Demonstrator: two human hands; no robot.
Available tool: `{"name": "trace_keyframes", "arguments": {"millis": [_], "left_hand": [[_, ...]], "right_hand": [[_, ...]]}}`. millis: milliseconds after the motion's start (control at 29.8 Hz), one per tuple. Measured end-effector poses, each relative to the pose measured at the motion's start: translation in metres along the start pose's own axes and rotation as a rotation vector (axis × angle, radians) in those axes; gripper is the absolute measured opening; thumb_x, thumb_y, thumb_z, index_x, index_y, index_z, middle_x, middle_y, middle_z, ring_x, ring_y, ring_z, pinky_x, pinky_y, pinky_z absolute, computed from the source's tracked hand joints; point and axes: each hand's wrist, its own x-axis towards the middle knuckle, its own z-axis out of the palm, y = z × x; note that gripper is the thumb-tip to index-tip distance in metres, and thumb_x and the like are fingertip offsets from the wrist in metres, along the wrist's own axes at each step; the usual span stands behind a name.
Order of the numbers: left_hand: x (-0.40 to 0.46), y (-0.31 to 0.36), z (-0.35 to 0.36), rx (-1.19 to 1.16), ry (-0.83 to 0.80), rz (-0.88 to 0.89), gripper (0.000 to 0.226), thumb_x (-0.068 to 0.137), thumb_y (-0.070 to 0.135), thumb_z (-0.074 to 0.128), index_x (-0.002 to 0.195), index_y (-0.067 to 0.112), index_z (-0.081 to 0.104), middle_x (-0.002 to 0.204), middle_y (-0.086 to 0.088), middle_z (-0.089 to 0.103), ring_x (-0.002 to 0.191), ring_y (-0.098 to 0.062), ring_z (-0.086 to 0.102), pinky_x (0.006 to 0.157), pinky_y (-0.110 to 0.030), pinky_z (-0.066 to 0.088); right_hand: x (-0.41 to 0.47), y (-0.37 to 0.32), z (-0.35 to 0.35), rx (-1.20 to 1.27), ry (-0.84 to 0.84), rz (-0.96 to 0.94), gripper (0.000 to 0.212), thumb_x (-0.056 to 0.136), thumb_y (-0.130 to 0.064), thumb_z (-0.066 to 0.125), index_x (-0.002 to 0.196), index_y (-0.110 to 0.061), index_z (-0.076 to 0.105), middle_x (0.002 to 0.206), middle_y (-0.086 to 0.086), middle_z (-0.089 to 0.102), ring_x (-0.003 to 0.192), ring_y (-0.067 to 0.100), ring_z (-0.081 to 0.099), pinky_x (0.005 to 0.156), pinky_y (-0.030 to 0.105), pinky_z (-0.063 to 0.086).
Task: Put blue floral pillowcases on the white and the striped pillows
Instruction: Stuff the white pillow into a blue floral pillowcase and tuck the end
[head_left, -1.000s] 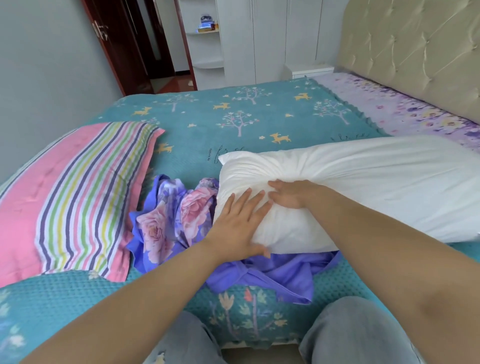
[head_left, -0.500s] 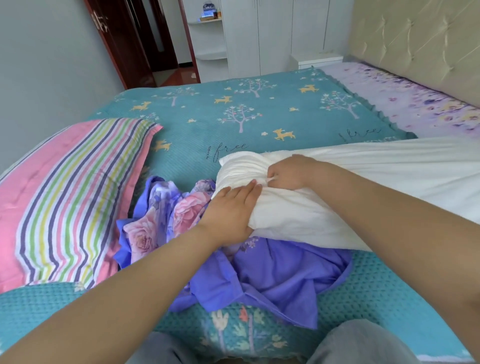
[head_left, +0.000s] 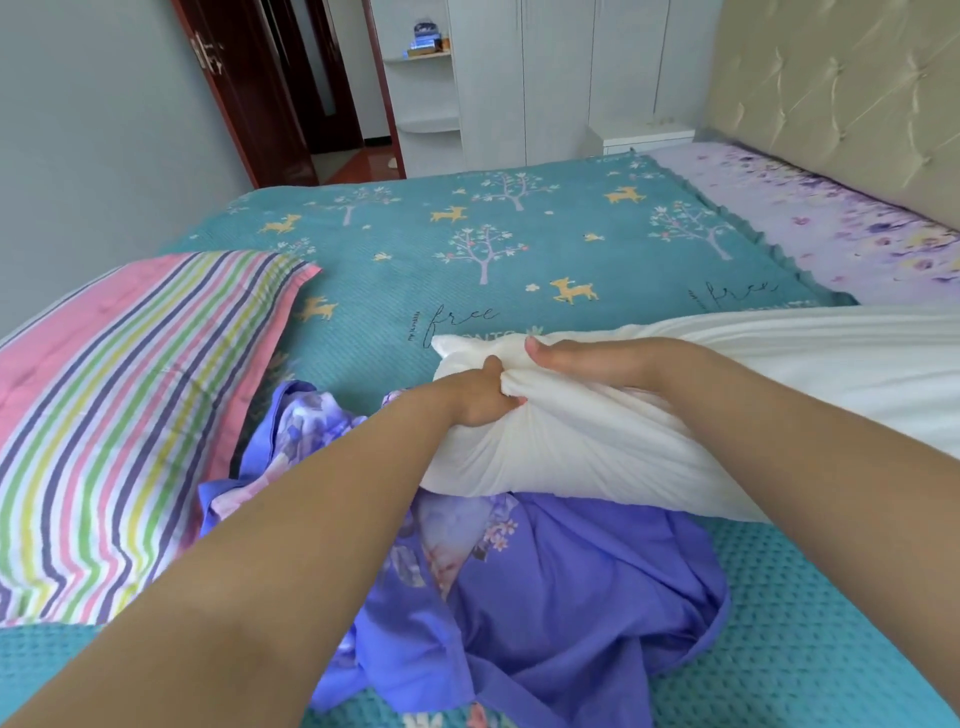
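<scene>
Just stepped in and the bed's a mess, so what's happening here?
A person is bunching up one end of the white pillow with both hands: the left hand and right hand grip its gathered corner. The blue floral pillowcase lies crumpled on the bed beneath it, not yet on. The striped pillow lies to the left, untouched.

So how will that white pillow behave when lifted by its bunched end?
Probably soft and compressible: the white pillow creases deeply where the left hand and right hand squeeze its end. It likely sags rather than staying stiff, since its body droops onto the blue floral pillowcase. It looks light for its bulk.
</scene>
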Motion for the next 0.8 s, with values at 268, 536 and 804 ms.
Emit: {"name": "trace_keyframes", "arguments": {"millis": [268, 536, 804], "left_hand": [[0.033, -0.002, -0.009, -0.080, -0.125, 0.052, 0.054, 0.099, 0.046, 0.035, 0.146, 0.018, 0.031, 0.148, -0.001, 0.038, 0.136, -0.019, 0.033, 0.112, -0.033, 0.024], [0.056, -0.010, 0.016, 0.074, -0.028, -0.049, 0.062, 0.092, 0.054, 0.024, 0.135, 0.016, 0.048, 0.131, -0.010, 0.055, 0.123, -0.028, 0.048, 0.105, -0.040, 0.034], [0.040, -0.004, 0.017, 0.440, 0.220, 0.103, 0.057, 0.096, 0.054, 0.027, 0.132, 0.019, 0.052, 0.159, 0.000, -0.013, 0.144, -0.025, -0.017, 0.118, -0.040, -0.008]], "right_hand": [[0.034, -0.011, -0.008, -0.839, 0.066, 0.258, 0.136, 0.053, -0.080, 0.066, 0.149, -0.026, -0.013, 0.157, 0.000, -0.019, 0.145, 0.028, -0.011, 0.116, 0.051, 0.003], [0.093, 0.013, -0.021, -0.782, 0.008, 0.311, 0.138, 0.055, -0.080, 0.064, 0.146, -0.022, -0.022, 0.157, 0.001, -0.017, 0.145, 0.024, -0.012, 0.117, 0.049, 0.002], [0.092, 0.027, -0.019, -0.648, -0.041, 0.273, 0.134, 0.032, -0.093, 0.058, 0.142, -0.021, 0.034, 0.146, 0.003, 0.036, 0.128, 0.022, 0.042, 0.108, 0.036, 0.033]]}}
